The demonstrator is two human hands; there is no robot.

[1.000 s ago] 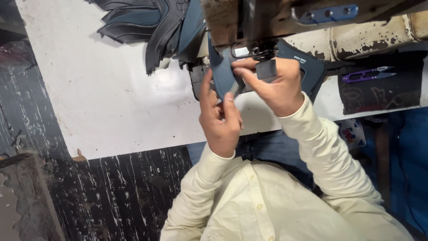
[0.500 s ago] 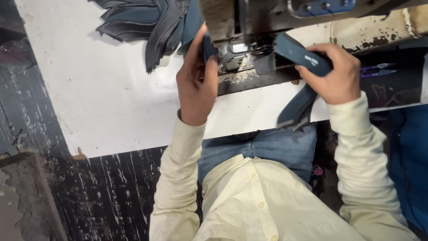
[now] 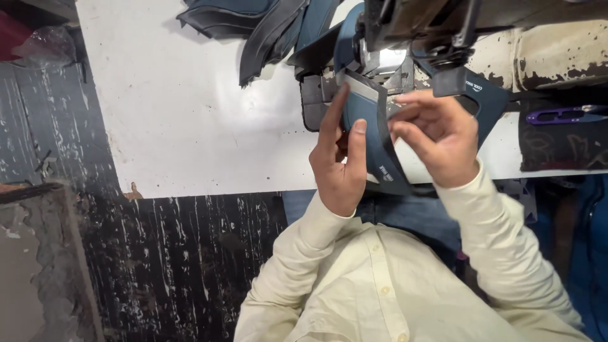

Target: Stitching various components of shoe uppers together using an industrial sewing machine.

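Observation:
A dark blue shaped fabric piece (image 3: 370, 136) with a grey strip lies at the sewing machine (image 3: 418, 31) on the white table (image 3: 190, 107). My left hand (image 3: 339, 161) pinches its left edge between thumb and fingers. My right hand (image 3: 440, 136) grips its black edge band on the right side. Behind my right hand another blue piece (image 3: 484, 95) with a small label hangs from the machine.
A pile of dark blue and black cut pieces (image 3: 253, 22) lies at the table's far side. Purple thread snips (image 3: 563, 115) rest on a dark cloth at the right. A worn black panel (image 3: 177, 253) runs below the table edge.
My left hand came back from the pile and my right hand moved in from the right. Both hands now meet on one blue piece at the machine.

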